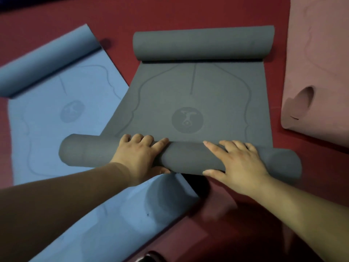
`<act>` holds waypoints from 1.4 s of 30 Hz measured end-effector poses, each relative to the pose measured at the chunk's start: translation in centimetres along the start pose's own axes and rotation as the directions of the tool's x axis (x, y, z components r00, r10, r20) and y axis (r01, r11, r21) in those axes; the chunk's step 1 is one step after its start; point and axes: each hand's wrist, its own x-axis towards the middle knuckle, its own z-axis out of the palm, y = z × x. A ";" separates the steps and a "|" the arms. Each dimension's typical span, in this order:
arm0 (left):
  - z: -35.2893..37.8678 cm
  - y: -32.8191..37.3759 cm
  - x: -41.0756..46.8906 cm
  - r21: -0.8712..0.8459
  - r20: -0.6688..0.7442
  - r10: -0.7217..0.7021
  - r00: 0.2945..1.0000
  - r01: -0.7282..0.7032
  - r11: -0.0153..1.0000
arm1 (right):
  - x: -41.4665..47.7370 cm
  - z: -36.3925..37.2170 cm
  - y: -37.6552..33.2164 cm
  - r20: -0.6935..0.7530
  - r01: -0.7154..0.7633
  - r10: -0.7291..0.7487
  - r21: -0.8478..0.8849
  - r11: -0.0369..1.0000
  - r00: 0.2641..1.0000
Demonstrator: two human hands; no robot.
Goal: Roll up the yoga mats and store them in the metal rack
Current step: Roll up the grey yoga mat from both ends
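A blue mat lies at the far left on the red floor. It is spread open in the middle, its far end is curled into a loose roll, and its near end curls up by the person's left forearm. The right edge of the blue mat slips under the left side of the grey mat, which lies in the centre. The grey mat's far end stands in a roll of its own. Its middle lies flat, showing a round emblem and curved guide lines. Its near end is wound into a thick roll lying across the view.

Both hands rest on that near roll, apart from each other. The left hand wraps it, with fingers curled over the top and the thumb on the near side. The right hand presses on it with fingers spread and nearly straight, thumb at the near edge.

At the far right a pink mat lies separately, its near corner buckled into a fold.
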 end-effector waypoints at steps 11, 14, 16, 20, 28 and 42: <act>5.4 4.9 -7.4 -0.125 0.145 -0.131 0.981 0.150 0.981 | -3.5 1.7 -1.8 0.189 0.132 -0.128 -0.011 0.991 0.974; 6.9 6.4 -7.7 -0.138 0.156 -0.134 0.979 0.156 0.978 | -5.0 3.6 -1.7 0.197 0.102 -0.094 -0.030 0.994 0.976; 7.0 6.7 -7.9 -0.151 0.178 -0.140 0.974 0.167 0.974 | -5.2 4.1 -1.7 0.182 0.105 -0.097 -0.035 0.994 0.978; 6.7 6.1 -7.3 -0.151 0.286 -0.119 0.951 0.167 0.974 | -4.7 4.1 -1.7 0.154 0.101 -0.094 -0.035 0.994 0.984; 7.4 5.3 -6.7 -0.203 0.241 -0.107 0.965 0.158 0.966 | -3.3 4.0 -1.8 0.192 0.085 -0.076 -0.036 0.996 0.978; 7.6 4.9 -6.6 -0.244 0.253 -0.198 0.947 0.260 0.934 | -3.5 3.6 -3.0 0.173 0.042 -0.035 -0.037 0.998 0.984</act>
